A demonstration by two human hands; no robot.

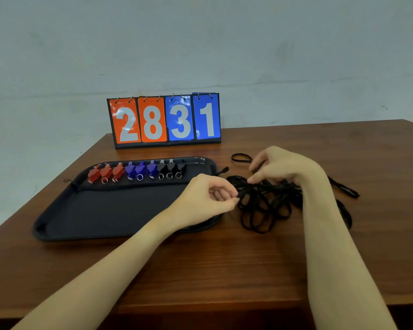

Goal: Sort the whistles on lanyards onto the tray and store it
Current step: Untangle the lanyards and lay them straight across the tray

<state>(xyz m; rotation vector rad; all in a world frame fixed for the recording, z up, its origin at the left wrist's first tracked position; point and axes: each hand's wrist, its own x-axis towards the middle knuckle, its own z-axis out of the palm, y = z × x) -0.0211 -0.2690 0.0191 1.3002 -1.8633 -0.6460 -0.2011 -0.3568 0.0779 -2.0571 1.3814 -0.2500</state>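
Pinching a black strand, our left hand [209, 196] works the tangled lanyards [267, 201] lying on the wooden surface [200, 265] at 3 o'clock of the tray [119, 210]. Our right hand [279, 166] pinches another strand. Nine whistles [138, 171] line the tray's 12 o'clock edge: red, blue, black.

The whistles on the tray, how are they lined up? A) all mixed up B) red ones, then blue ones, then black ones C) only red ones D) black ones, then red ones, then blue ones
B: along the far side of the tray, three red whistles sit on the left, three blue whistles in the middle, three black whistles on the right.
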